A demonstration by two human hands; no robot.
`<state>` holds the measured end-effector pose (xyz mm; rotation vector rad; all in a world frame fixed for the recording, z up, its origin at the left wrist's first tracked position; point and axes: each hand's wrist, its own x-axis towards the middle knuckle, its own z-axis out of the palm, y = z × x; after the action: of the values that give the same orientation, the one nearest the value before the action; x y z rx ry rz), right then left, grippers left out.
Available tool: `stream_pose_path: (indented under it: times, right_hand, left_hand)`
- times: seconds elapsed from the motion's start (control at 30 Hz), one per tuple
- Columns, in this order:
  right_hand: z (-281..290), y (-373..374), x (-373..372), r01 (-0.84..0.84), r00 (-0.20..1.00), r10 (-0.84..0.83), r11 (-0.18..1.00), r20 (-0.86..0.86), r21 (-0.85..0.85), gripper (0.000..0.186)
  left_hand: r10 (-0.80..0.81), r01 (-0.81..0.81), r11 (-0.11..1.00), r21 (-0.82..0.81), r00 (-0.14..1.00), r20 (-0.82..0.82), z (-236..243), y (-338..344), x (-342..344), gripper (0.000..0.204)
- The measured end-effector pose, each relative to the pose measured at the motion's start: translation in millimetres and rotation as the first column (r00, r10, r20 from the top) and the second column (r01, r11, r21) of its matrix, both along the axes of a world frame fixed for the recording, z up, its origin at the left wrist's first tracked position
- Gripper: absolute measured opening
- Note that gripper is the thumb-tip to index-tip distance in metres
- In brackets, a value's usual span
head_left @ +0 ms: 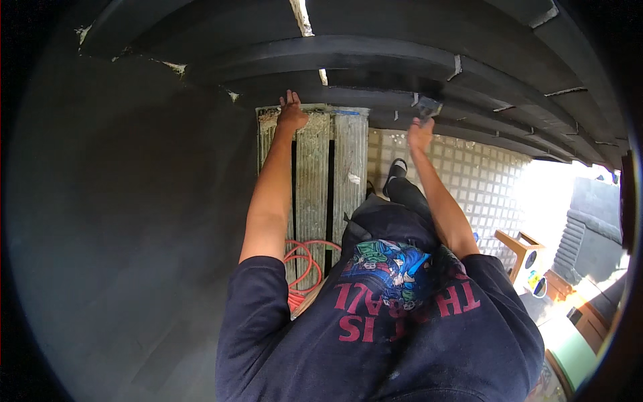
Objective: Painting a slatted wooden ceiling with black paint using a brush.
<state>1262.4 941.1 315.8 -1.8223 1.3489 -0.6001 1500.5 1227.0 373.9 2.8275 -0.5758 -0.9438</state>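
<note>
My right hand is closed round what looks like a wide, dark paintbrush, blurred at its head. It is held up against a dark curved beam at the far side. Further left, my left hand has its fingers stretched out toward the same beam, just over the far end of a weathered ribbed plank. That hand holds nothing; whether its fingertips press on the beam, I cannot tell. Pale patches and gaps show between the dark beams.
A large dark panel fills the left. On the planks lies a coiled red hose. A tiled surface stretches beyond my foot. At the right stand a wooden frame-like piece, a white container and a pale green board.
</note>
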Motion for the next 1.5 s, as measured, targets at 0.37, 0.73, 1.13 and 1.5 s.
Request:
stream_pose_path:
  times: [0.37,0.73,1.13,1.5]
  right_hand:
    - [84,170,81,-0.57,0.821,0.559,0.811,0.115,0.133,0.028]
    - [61,36,25,-0.505,0.857,0.485,0.858,-0.172,-0.095,0.027]
    - [51,52,9,-0.211,0.977,0.207,0.971,-0.049,-0.112,0.023]
    - [80,192,90,-0.493,0.866,0.499,0.861,-0.018,0.123,0.026]
  left_hand:
    - [0.044,-0.044,0.999,0.027,0.998,-0.037,0,8,-3,0.084]
    - [0.038,-0.038,0.999,-0.001,0.999,0.028,-6,15,-5,0.083]
    - [0.039,-0.039,0.999,-0.038,0.999,-0.005,-1,17,-4,0.084]
    - [0.011,-0.016,0.998,-0.06,0.997,-0.081,4,17,1,0.083]
